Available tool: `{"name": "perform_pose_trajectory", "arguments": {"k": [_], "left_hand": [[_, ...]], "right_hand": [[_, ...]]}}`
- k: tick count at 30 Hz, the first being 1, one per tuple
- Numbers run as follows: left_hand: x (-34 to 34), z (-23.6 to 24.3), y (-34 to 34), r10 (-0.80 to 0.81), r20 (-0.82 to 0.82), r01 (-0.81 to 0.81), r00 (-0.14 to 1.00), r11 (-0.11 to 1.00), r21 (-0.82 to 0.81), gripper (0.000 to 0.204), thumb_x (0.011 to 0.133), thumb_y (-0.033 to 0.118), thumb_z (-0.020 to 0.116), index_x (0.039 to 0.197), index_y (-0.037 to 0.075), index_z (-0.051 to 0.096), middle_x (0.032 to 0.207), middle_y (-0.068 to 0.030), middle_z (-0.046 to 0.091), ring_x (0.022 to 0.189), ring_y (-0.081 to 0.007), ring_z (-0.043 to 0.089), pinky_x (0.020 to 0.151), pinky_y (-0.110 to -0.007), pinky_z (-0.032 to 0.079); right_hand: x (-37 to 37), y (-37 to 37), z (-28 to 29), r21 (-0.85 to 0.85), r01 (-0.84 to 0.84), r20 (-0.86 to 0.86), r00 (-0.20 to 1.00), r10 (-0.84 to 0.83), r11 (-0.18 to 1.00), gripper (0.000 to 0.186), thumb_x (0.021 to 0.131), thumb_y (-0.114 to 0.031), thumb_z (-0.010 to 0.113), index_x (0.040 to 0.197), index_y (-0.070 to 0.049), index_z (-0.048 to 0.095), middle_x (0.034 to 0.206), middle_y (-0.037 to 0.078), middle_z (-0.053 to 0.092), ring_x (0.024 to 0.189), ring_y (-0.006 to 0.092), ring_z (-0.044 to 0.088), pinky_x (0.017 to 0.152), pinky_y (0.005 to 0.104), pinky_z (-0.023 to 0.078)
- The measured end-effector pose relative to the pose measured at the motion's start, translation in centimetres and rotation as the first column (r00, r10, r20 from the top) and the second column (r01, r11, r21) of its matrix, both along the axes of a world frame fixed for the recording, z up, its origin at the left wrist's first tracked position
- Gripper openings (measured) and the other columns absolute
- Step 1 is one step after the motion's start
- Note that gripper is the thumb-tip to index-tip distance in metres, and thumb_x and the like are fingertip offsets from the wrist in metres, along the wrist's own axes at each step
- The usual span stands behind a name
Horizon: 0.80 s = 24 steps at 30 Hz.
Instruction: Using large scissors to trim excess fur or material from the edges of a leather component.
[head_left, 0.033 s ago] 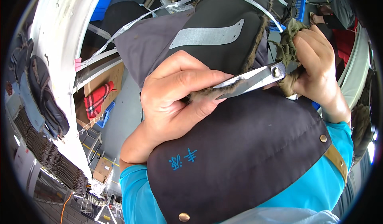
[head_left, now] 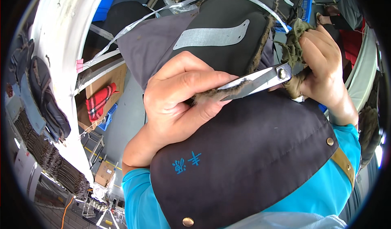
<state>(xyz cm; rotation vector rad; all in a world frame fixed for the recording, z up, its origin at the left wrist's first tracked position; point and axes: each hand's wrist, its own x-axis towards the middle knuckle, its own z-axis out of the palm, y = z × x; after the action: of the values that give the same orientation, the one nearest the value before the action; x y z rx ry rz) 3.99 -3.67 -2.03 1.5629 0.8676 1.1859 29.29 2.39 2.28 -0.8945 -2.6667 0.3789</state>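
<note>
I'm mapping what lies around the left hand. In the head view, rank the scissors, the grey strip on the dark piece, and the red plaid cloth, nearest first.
From the left hand:
1. Scissors, blades at its fingers, to its right.
2. Grey strip, just above it.
3. Red plaid cloth, off to its left, lower down.

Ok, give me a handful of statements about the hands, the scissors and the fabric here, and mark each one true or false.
1. The right hand holds the scissors. True.
2. The left hand pinches a strip of furry brown trim against the blades. True.
3. The scissors have bright red blades. False: the blades are bare silver metal.
4. The dark apron carries small blue characters. True.
5. The person's sleeves are yellow. False: they are turquoise blue.
6. The grey strip on the dark piece above the hands is round. False: it is a long, flat patch.
</note>
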Motion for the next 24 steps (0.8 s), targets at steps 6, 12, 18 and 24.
{"name": "perform_pose_trajectory", "arguments": {"k": [6,12,18,24], "left_hand": [[-0.1,0.7,0.4,-0.007,-0.022,0.006,1.000,0.998,-0.065,0.025,0.069,0.004,0.071,0.092,-0.002,0.065,0.074,-0.0069,0.057,0.061,-0.0120,0.052,0.049,-0.023,0.039],[-0.2,0.9,0.7,-0.046,-0.005,0.044,0.999,0.976,-0.215,0.023,0.069,0.005,0.073,0.090,-0.001,0.066,0.072,-0.0052,0.057,0.061,-0.0107,0.051,0.053,-0.023,0.038],[-0.6,1.4,1.3,-0.057,-0.014,0.052,0.998,0.971,-0.234,0.027,0.068,0.007,0.074,0.093,0.001,0.066,0.079,-0.0072,0.059,0.069,-0.0143,0.055,0.060,-0.024,0.041],[0.0,0.4,1.5,0.299,-0.373,-0.207,0.878,0.941,0.266,0.029,0.069,0.011,0.071,0.096,0.002,0.063,0.088,-0.0076,0.061,0.079,-0.0228,0.059,0.069,-0.029,0.045]], "right_hand": [[0.0,0.3,-0.6,-0.117,-0.035,-0.049,0.998,0.029,0.992,0.050,0.044,-0.033,0.083,0.069,-0.004,0.051,0.056,0.005,0.046,0.053,0.0249,0.049,0.049,0.0320,0.033],[-0.1,0.0,-0.9,-0.198,-0.005,-0.071,0.997,-0.009,0.980,0.045,0.047,-0.028,0.084,0.066,-0.005,0.050,0.054,0.006,0.047,0.052,0.0265,0.049,0.049,0.0328,0.034],[-0.3,0.3,-1.1,-0.320,0.034,-0.074,0.995,-0.061,0.947,0.041,0.049,-0.022,0.082,0.064,-0.004,0.048,0.054,0.007,0.046,0.051,0.0269,0.045,0.049,0.0334,0.035],[-0.1,0.8,-1.4,-0.469,0.148,-0.053,0.979,-0.195,0.871,0.025,0.059,-0.009,0.069,0.065,-0.001,0.047,0.053,0.008,0.042,0.049,0.0212,0.041,0.045,0.0307,0.033]]}}
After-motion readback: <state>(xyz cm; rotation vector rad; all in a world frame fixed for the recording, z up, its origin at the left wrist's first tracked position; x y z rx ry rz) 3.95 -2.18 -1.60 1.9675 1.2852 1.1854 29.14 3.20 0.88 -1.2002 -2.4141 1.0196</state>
